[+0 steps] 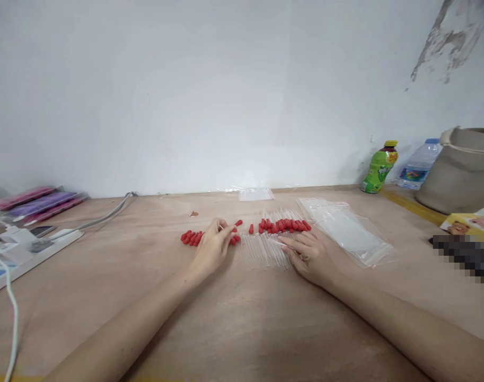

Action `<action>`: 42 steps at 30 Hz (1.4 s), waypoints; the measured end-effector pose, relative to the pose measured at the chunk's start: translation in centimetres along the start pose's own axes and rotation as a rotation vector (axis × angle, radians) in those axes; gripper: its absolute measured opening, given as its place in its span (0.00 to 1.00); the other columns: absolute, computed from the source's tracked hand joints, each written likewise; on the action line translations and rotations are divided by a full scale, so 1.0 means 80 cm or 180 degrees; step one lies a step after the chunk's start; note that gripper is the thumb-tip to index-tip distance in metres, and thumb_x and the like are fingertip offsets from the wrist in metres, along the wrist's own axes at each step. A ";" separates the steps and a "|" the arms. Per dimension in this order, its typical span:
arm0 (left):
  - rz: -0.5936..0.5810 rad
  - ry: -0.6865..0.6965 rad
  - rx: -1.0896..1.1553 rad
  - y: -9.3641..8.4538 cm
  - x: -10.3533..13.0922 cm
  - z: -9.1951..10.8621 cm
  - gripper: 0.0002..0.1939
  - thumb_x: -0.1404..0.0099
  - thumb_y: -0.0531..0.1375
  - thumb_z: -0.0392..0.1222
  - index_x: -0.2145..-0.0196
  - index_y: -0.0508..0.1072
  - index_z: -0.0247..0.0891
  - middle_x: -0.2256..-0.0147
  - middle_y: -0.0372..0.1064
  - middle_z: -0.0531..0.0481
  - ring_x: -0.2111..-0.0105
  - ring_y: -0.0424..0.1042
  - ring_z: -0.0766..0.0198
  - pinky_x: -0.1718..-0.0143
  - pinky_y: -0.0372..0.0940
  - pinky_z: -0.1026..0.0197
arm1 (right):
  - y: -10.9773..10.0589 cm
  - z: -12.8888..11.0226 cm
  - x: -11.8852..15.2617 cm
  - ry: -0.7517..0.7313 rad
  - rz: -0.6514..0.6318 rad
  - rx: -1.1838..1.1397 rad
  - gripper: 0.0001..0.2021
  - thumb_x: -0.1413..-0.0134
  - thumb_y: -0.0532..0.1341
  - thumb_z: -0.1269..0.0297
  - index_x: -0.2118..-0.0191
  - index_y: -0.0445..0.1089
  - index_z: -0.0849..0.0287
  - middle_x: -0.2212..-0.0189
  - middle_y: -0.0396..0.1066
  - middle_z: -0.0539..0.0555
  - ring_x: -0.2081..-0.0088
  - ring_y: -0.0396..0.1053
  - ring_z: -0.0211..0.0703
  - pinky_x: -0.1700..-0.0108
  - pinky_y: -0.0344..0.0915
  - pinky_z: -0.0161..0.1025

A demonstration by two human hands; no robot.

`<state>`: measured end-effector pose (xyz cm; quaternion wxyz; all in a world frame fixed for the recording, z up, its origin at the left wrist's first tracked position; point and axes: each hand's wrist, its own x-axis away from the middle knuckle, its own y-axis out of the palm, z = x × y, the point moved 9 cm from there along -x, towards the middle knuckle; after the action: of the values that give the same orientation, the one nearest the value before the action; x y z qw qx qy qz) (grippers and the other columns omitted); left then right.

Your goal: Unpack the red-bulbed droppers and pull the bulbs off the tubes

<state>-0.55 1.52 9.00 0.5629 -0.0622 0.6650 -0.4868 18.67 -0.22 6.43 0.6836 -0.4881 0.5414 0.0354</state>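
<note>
Several red-tipped clear sticks lie in rows on the wooden table. My left hand (214,243) is over the left group of red tips (191,237), its thumb and fingers pinched together; a red tip (238,223) shows just beyond them, and what the fingers grip is too small to make out. My right hand (310,253) rests beside the right group of red tips (283,226), fingers bent over the ends of the clear sticks (265,250). Whether it grips any of them is unclear. One red tip (251,228) lies between the groups.
Clear plastic bags (345,228) lie right of my right hand, and a small one (256,194) by the wall. A green bottle (378,168), a clear bottle (419,165) and a grey bag (458,170) stand back right. A power strip (62,241) and cables lie left.
</note>
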 end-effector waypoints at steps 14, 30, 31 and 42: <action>-0.1667 -0.1415 -0.0599 0.072 -0.050 -0.070 0.06 0.45 0.57 0.42 0.69 0.67 0.38 0.76 0.71 0.50 0.73 0.71 0.61 0.71 0.61 0.63 | -0.006 0.017 0.000 0.0429 0.0213 0.0298 0.11 0.47 0.53 0.69 0.63 0.72 0.56 0.71 0.73 0.52 0.68 0.67 0.41 0.57 0.56 0.42; -0.1530 -0.1087 -0.0649 0.061 -0.061 -0.050 0.13 0.40 0.52 0.47 0.71 0.72 0.38 0.69 0.73 0.45 0.67 0.71 0.59 0.65 0.62 0.61 | 0.000 -0.006 -0.010 0.0179 -0.0319 0.0499 0.10 0.47 0.56 0.60 0.65 0.73 0.57 0.71 0.73 0.53 0.65 0.67 0.43 0.54 0.53 0.44; -0.1554 -0.1045 -0.0643 0.067 -0.063 -0.046 0.12 0.41 0.53 0.46 0.71 0.73 0.38 0.68 0.72 0.45 0.66 0.70 0.59 0.64 0.62 0.60 | 0.000 -0.009 -0.011 0.0157 -0.0363 0.0517 0.11 0.48 0.57 0.58 0.64 0.73 0.57 0.71 0.73 0.53 0.65 0.67 0.44 0.55 0.53 0.44; -0.1853 -0.1183 -0.0618 0.118 -0.079 -0.030 0.17 0.52 0.61 0.53 0.82 0.72 0.35 0.67 0.69 0.39 0.59 0.67 0.48 0.58 0.61 0.52 | -0.002 -0.009 -0.014 0.0235 -0.0540 0.0461 0.15 0.48 0.56 0.52 0.63 0.73 0.56 0.69 0.71 0.54 0.64 0.66 0.44 0.56 0.54 0.44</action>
<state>4.13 11.80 6.32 0.5034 -0.3897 0.5488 -0.5417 17.79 -0.26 7.40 0.6972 -0.4824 0.5242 -0.0799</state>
